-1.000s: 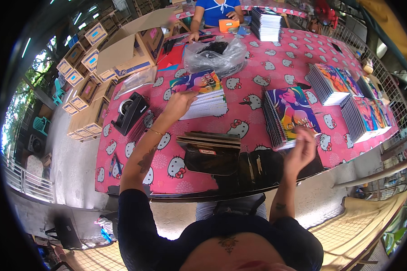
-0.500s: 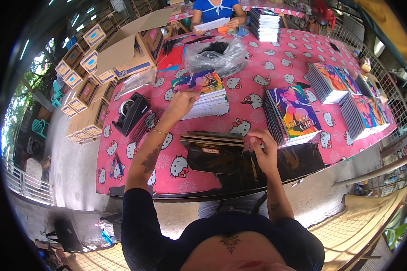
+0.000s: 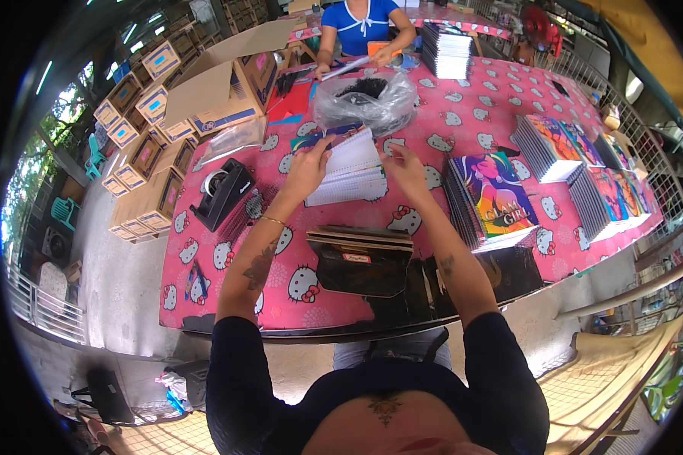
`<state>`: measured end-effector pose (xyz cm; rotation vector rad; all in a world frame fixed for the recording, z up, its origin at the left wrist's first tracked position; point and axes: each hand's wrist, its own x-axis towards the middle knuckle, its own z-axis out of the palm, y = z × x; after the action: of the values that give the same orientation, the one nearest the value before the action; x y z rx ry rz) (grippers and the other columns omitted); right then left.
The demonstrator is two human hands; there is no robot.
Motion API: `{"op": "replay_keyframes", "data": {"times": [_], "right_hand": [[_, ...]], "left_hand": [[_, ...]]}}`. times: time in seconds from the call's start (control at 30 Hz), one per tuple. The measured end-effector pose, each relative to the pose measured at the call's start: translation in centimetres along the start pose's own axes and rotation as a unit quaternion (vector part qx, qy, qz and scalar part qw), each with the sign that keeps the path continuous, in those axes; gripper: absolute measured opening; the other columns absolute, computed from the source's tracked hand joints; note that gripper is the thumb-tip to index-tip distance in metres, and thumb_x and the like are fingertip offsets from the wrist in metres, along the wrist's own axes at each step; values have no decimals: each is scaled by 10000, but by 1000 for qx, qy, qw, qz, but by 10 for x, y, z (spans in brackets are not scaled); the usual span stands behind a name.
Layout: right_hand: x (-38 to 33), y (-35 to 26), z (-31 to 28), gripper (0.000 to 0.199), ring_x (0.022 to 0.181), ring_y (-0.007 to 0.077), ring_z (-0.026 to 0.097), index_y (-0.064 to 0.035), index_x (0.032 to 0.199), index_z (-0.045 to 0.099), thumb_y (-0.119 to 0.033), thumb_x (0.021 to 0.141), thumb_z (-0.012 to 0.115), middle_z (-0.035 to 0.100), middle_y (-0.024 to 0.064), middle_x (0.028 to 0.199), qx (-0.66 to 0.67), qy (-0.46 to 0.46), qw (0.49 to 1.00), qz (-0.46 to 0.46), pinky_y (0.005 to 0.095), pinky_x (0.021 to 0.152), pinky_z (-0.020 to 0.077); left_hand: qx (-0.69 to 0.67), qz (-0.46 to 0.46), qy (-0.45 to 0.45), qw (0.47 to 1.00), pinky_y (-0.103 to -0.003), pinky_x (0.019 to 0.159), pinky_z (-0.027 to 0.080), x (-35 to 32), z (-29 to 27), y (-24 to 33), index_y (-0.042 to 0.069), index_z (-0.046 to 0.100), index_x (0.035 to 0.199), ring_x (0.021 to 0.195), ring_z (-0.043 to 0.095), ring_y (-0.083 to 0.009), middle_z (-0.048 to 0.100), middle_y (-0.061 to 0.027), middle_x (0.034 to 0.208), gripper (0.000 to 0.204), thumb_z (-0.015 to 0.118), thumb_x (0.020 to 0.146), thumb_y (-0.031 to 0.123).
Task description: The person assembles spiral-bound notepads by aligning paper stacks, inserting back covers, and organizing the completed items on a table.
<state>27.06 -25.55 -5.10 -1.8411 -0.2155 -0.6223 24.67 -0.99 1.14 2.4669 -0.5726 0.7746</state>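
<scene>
A stack of notebooks (image 3: 347,186) lies in front of me, white page edges toward me. The top notebook (image 3: 354,154) is lifted open, showing a white page and a strip of its colourful cover behind. My left hand (image 3: 308,167) is closed on its left side, fingertips pinching the edge. My right hand (image 3: 406,171) is just beside the right edge of the page, fingers bent and somewhat apart, with nothing visible in them. Between my forearms a black board stand (image 3: 360,265) with a small red-and-white label rests near the table's front edge.
A black tape dispenser (image 3: 224,196) stands at left, a clear plastic bag (image 3: 398,98) holding black items beyond. Notebook piles (image 3: 493,197) fill the right side. A large open carton (image 3: 235,91) stands far left. Across the pink table (image 3: 463,98), a person in blue (image 3: 357,26) handles a booklet.
My right hand has moved forward from beside the black stand to the notebooks' right edge. My left hand has moved slightly forward, and the top notebook is now raised with a white page showing.
</scene>
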Motion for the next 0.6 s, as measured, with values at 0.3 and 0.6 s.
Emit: {"op": "replay_keyframes", "data": {"times": [0.3, 0.6], "right_hand": [[56, 0, 31, 322, 829, 277, 751, -34, 1063, 748, -257, 832, 764, 753, 159, 954, -188, -149, 968, 75, 377, 794, 587], [71, -62, 15, 469, 952, 272, 692, -16, 1218, 644, -319, 882, 767, 708, 121, 1011, 278, -137, 929, 201, 396, 889, 554]], "left_hand": [[-21, 85, 60, 994, -469, 750, 564, 5, 1, -16, 70, 711, 1148, 867, 688, -393, 695, -173, 1037, 350, 602, 838, -48], [86, 93, 65, 990, -486, 744, 571, -2, -2, 17, 83, 651, 1233, 878, 695, -357, 695, -142, 1082, 417, 602, 834, -26]]}}
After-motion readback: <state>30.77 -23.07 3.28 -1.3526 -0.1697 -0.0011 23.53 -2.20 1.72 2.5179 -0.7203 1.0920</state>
